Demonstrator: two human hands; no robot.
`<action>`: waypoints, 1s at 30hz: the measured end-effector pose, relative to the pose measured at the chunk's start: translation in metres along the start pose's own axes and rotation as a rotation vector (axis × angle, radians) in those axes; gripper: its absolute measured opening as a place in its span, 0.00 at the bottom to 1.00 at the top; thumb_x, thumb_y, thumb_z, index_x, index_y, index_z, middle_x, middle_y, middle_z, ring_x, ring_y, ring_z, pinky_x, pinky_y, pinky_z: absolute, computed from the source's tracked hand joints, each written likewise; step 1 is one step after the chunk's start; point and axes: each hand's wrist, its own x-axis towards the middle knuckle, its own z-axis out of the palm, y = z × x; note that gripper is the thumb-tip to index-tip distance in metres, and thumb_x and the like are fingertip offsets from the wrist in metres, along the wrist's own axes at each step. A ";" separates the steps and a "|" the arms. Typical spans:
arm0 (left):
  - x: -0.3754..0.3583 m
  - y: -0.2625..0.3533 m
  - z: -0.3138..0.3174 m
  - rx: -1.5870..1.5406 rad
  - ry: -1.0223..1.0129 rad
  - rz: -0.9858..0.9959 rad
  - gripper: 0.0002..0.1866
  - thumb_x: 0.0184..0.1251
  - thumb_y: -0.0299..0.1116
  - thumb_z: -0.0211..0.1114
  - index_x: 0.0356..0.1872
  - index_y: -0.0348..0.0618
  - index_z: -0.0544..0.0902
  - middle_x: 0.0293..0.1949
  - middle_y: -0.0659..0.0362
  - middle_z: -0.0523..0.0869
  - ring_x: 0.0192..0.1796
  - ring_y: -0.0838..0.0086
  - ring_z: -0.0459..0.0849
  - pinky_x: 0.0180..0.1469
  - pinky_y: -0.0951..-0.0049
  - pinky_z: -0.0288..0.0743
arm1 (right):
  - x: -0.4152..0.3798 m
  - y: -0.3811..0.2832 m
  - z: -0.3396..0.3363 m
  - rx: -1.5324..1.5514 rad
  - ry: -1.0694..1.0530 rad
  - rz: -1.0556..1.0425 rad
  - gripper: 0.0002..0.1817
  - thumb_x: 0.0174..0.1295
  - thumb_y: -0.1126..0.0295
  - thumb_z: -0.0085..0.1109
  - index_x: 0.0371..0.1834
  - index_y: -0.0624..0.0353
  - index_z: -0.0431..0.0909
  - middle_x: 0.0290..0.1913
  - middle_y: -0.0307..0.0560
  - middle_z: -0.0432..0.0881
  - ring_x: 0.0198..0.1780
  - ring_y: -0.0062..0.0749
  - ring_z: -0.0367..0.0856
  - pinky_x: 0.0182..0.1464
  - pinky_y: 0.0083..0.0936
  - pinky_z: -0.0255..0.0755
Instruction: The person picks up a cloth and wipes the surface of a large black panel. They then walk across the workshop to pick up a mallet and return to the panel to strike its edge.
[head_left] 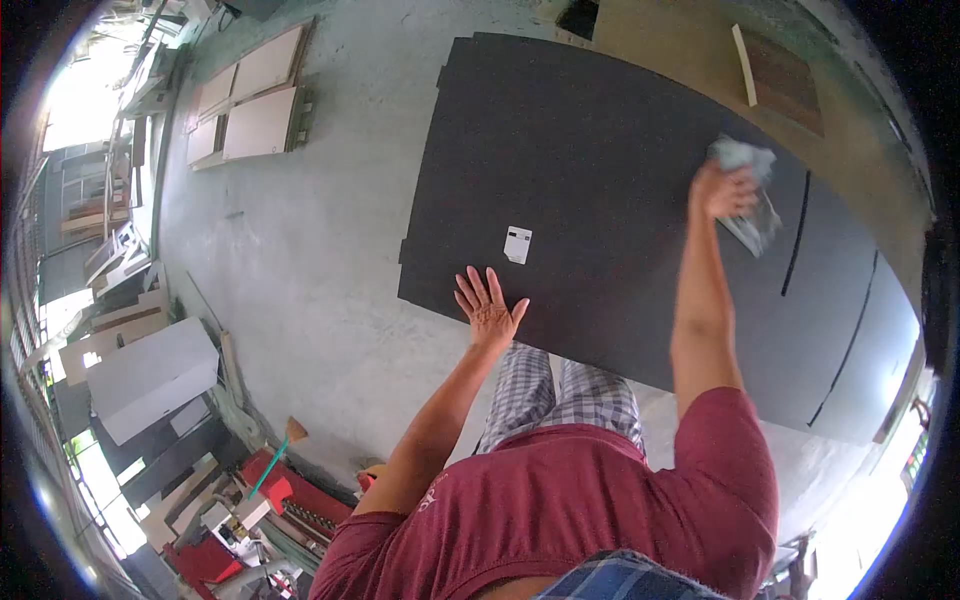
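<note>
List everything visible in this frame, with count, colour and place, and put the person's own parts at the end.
dark panel: one, black, lying flat across the middle
label: one, white, stuck on the panel near the left hand
cloth: one, pale grey-green, bunched on the panel under the right hand
light boards: several, beige, lying on the floor at upper left
white box: one, white, left side
wooden board: one, brown, top right
floor: grey concrete
left hand: flat and spread on the panel edge
right hand: closed on the cloth
shirt: red, bottom
</note>
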 end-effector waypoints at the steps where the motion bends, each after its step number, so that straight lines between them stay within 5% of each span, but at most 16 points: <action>1: 0.000 -0.001 0.001 0.005 0.001 -0.007 0.51 0.63 0.68 0.45 0.72 0.39 0.37 0.71 0.35 0.31 0.71 0.33 0.29 0.65 0.30 0.31 | -0.030 -0.034 0.018 -0.065 0.085 -0.127 0.42 0.58 0.45 0.54 0.71 0.56 0.54 0.70 0.60 0.56 0.71 0.62 0.49 0.65 0.64 0.44; 4: -0.001 -0.001 0.001 0.022 0.033 0.020 0.51 0.62 0.68 0.46 0.72 0.39 0.37 0.71 0.35 0.31 0.71 0.33 0.29 0.65 0.31 0.32 | -0.167 -0.135 -0.059 0.348 -0.273 -0.728 0.33 0.54 0.58 0.57 0.64 0.60 0.65 0.66 0.56 0.64 0.69 0.55 0.56 0.68 0.57 0.47; 5: -0.003 0.002 -0.003 0.016 -0.001 0.001 0.51 0.62 0.67 0.46 0.72 0.38 0.39 0.71 0.35 0.32 0.71 0.33 0.29 0.66 0.31 0.32 | -0.217 -0.148 -0.056 0.386 -0.235 -1.091 0.31 0.54 0.63 0.56 0.63 0.58 0.66 0.64 0.56 0.66 0.67 0.54 0.59 0.68 0.57 0.48; 7: 0.001 0.006 -0.012 0.014 -0.029 -0.008 0.51 0.62 0.67 0.47 0.72 0.37 0.40 0.71 0.35 0.33 0.71 0.33 0.30 0.66 0.32 0.32 | -0.296 -0.164 -0.057 0.491 -0.626 -1.656 0.37 0.47 0.65 0.63 0.65 0.50 0.65 0.67 0.47 0.64 0.69 0.45 0.59 0.70 0.49 0.49; 10: -0.004 0.011 -0.013 0.003 -0.030 -0.012 0.50 0.63 0.65 0.48 0.71 0.36 0.42 0.71 0.34 0.34 0.71 0.32 0.31 0.67 0.33 0.32 | -0.295 -0.140 -0.061 0.603 -0.765 -1.575 0.39 0.45 0.66 0.64 0.66 0.49 0.64 0.67 0.46 0.65 0.69 0.45 0.60 0.69 0.48 0.51; 12: -0.003 0.009 -0.010 0.015 0.029 -0.008 0.48 0.64 0.64 0.47 0.71 0.35 0.44 0.71 0.34 0.36 0.71 0.33 0.33 0.67 0.33 0.31 | -0.231 -0.126 -0.037 0.618 -1.046 -1.227 0.39 0.47 0.66 0.65 0.67 0.48 0.63 0.67 0.46 0.64 0.69 0.43 0.60 0.69 0.46 0.52; 13: -0.002 0.007 -0.010 0.012 0.031 -0.009 0.48 0.64 0.64 0.47 0.71 0.35 0.44 0.71 0.34 0.36 0.71 0.33 0.33 0.67 0.33 0.31 | -0.186 -0.107 -0.072 0.499 -0.416 -1.277 0.27 0.50 0.64 0.63 0.56 0.54 0.72 0.56 0.48 0.76 0.59 0.43 0.72 0.63 0.41 0.62; 14: -0.001 0.007 -0.009 0.007 0.038 -0.009 0.48 0.65 0.64 0.46 0.71 0.35 0.44 0.71 0.35 0.37 0.72 0.34 0.33 0.67 0.33 0.30 | -0.142 -0.088 -0.070 0.456 -0.243 -1.171 0.29 0.47 0.66 0.64 0.56 0.54 0.72 0.53 0.49 0.78 0.56 0.44 0.75 0.59 0.39 0.67; 19: 0.005 0.008 -0.005 0.031 0.050 -0.014 0.45 0.66 0.64 0.43 0.72 0.37 0.45 0.72 0.38 0.38 0.73 0.38 0.33 0.68 0.35 0.29 | 0.058 0.077 -0.020 -0.045 0.109 -0.331 0.27 0.59 0.54 0.58 0.58 0.56 0.72 0.51 0.55 0.80 0.53 0.44 0.78 0.55 0.38 0.70; 21: 0.006 0.007 -0.007 -0.015 0.059 -0.019 0.44 0.65 0.60 0.49 0.72 0.40 0.46 0.73 0.40 0.39 0.73 0.38 0.34 0.68 0.35 0.31 | 0.096 0.119 -0.001 -0.094 -0.013 0.057 0.40 0.62 0.42 0.46 0.72 0.53 0.53 0.68 0.59 0.62 0.68 0.56 0.58 0.66 0.56 0.49; 23: 0.007 0.003 -0.003 -0.002 0.062 -0.015 0.44 0.65 0.59 0.50 0.72 0.40 0.47 0.73 0.40 0.39 0.73 0.38 0.34 0.68 0.35 0.30 | 0.115 0.122 0.044 0.055 -0.085 0.034 0.41 0.62 0.39 0.44 0.72 0.53 0.54 0.69 0.59 0.60 0.69 0.59 0.56 0.66 0.60 0.45; 24: 0.008 0.005 0.000 0.003 0.075 -0.006 0.45 0.64 0.59 0.52 0.72 0.40 0.47 0.73 0.40 0.40 0.73 0.38 0.34 0.68 0.35 0.29 | 0.102 0.114 0.086 -0.443 0.137 -0.246 0.43 0.60 0.37 0.45 0.71 0.57 0.55 0.68 0.60 0.60 0.69 0.58 0.56 0.66 0.60 0.45; 25: 0.009 0.010 -0.003 0.003 0.062 -0.021 0.45 0.64 0.58 0.53 0.72 0.40 0.47 0.73 0.40 0.39 0.73 0.38 0.34 0.68 0.35 0.29 | 0.049 0.027 0.013 -0.452 0.026 -0.268 0.41 0.61 0.41 0.47 0.69 0.61 0.58 0.66 0.60 0.63 0.67 0.58 0.59 0.65 0.59 0.48; 26: 0.011 0.013 -0.006 0.001 0.048 -0.027 0.45 0.63 0.57 0.54 0.72 0.40 0.47 0.73 0.40 0.39 0.73 0.37 0.34 0.68 0.35 0.29 | 0.044 0.007 0.060 -0.409 -0.054 -0.468 0.40 0.59 0.44 0.51 0.65 0.64 0.61 0.64 0.59 0.66 0.65 0.57 0.63 0.64 0.60 0.50; 27: 0.010 0.008 0.004 0.007 0.095 0.013 0.46 0.63 0.56 0.56 0.72 0.40 0.45 0.73 0.39 0.38 0.73 0.37 0.34 0.68 0.36 0.28 | -0.008 -0.063 -0.004 -0.057 0.047 -0.377 0.36 0.57 0.47 0.55 0.62 0.62 0.66 0.62 0.59 0.69 0.62 0.56 0.67 0.64 0.60 0.51; 30: 0.009 -0.001 0.027 0.064 0.118 0.087 0.47 0.63 0.56 0.55 0.72 0.38 0.44 0.72 0.38 0.37 0.73 0.37 0.32 0.67 0.35 0.29 | -0.098 -0.165 0.015 0.283 -0.196 -0.676 0.32 0.53 0.56 0.58 0.63 0.54 0.67 0.66 0.52 0.65 0.69 0.53 0.56 0.68 0.57 0.46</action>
